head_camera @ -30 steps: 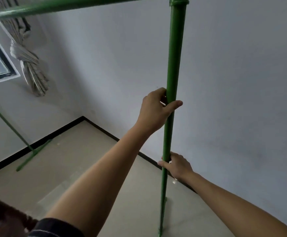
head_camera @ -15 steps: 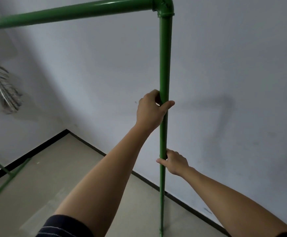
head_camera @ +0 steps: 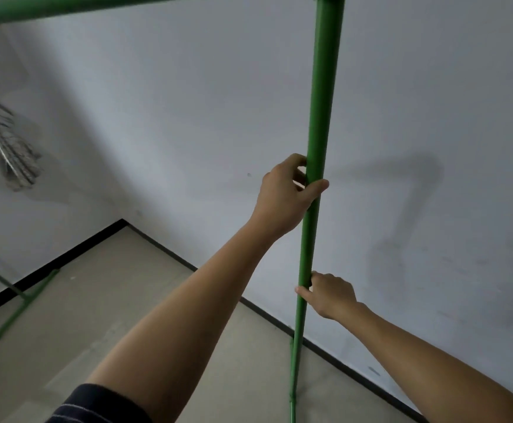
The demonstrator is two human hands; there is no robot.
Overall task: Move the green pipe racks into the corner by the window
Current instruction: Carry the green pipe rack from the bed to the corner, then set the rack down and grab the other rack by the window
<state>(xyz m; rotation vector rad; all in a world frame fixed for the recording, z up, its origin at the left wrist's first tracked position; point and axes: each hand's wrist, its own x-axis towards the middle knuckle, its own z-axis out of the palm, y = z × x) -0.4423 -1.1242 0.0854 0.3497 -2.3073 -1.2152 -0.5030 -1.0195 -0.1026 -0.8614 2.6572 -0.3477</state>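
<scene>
A green pipe rack (head_camera: 322, 102) stands right in front of me, its near upright close to the grey wall. Its top bar runs off to the upper left. My left hand (head_camera: 285, 198) grips the upright about halfway up, thumb wrapped round the front. Lower on the same pipe my right hand (head_camera: 330, 293) holds it from the right side. The far foot of the rack (head_camera: 24, 303) rests on the floor at the left, near the other wall. The near foot is cut off at the bottom edge.
Two grey walls meet in a corner (head_camera: 124, 219) with a black skirting line along the beige floor (head_camera: 127, 300). A tied-up striped curtain (head_camera: 8, 151) hangs at the far left. The window itself is out of view.
The view has tilted down and come closer, so the top elbow is now at the frame's upper edge. The window seen a second ago is out of view. Both hands keep their grip.
</scene>
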